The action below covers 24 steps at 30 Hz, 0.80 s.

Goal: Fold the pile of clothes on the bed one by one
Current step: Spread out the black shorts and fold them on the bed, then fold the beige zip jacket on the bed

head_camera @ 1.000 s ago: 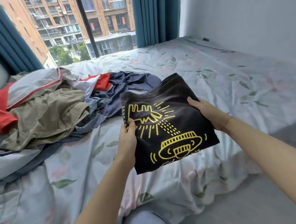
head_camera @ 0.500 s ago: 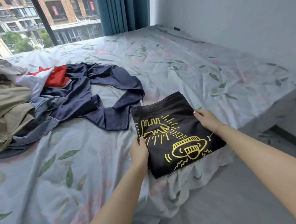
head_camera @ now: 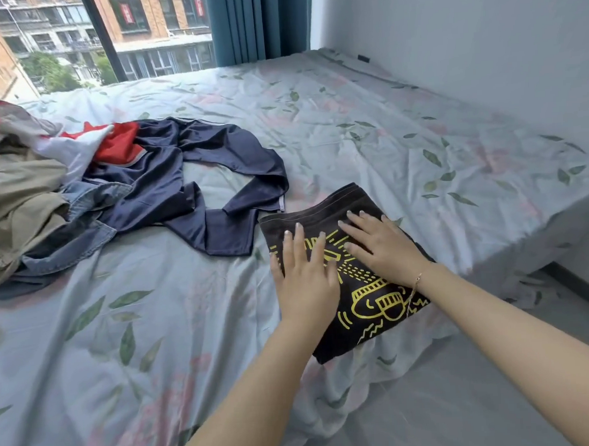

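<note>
A folded black T-shirt with a yellow print [head_camera: 375, 297] lies flat near the front edge of the bed [head_camera: 384, 133]. My left hand [head_camera: 304, 277] lies flat on its left part, fingers straight. My right hand [head_camera: 379, 244] presses flat on its upper right part, fingers spread. The pile of unfolded clothes [head_camera: 22, 189] sits at the left: a khaki garment, a denim piece, a red and white one, and a navy garment [head_camera: 182, 184] sprawled toward the middle.
The floral sheet stretches wide to the right and far side of the shirt. A grey wall [head_camera: 464, 43] runs along the right, a window with blue curtains [head_camera: 255, 20] behind. The grey floor [head_camera: 466, 401] lies below the bed's front edge.
The folded shirt has come down from my hands onto the bed. Both hands let go of its edges and now lie flat on top of it.
</note>
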### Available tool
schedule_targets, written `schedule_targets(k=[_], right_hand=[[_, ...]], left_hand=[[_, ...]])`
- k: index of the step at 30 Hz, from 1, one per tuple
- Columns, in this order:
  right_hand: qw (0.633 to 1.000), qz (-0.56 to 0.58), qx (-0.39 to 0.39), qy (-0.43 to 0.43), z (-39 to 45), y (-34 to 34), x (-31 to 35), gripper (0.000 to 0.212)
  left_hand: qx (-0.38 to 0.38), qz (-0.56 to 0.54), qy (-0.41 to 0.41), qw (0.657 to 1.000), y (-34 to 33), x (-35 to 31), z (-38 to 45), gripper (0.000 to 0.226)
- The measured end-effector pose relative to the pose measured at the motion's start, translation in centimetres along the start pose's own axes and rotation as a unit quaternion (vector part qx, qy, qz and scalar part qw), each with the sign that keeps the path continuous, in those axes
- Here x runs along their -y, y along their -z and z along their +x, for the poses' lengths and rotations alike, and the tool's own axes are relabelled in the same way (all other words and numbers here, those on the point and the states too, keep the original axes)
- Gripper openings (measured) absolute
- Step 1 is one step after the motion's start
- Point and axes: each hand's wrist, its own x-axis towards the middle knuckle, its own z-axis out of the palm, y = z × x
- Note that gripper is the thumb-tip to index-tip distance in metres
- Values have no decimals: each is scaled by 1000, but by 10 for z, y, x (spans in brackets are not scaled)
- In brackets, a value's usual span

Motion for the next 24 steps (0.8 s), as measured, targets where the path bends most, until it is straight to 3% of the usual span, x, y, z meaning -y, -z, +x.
schedule_targets(k=[3,7,10,14,16,19,24], right_hand=[[996,-48,62,-32,-4,-26,-14,64],[997,-41,52,-27,2,-36,-16,73],[997,-38,54,-29,1,-35,-16,75],[995,-41,71,-64,-3,-25,1,62],[995,16,59,-84,-7,-21,18,57],[994,101,9,-27,-9,-13,69,54],[990,115,3,80,8,-3,164,57]], left_hand=[[87,43,30,995,-32,13,-1,63],[71,49,40,995,-47,22,-1,67],[101,37,38,994,-43,22,1,68],[225,-5,4,974,-13,30,3,69],[253,-16,-42,966,6,39,-4,61],[174,-10,-81,981,47,68,-24,53],[96,37,-4,995,114,131,-49,58]])
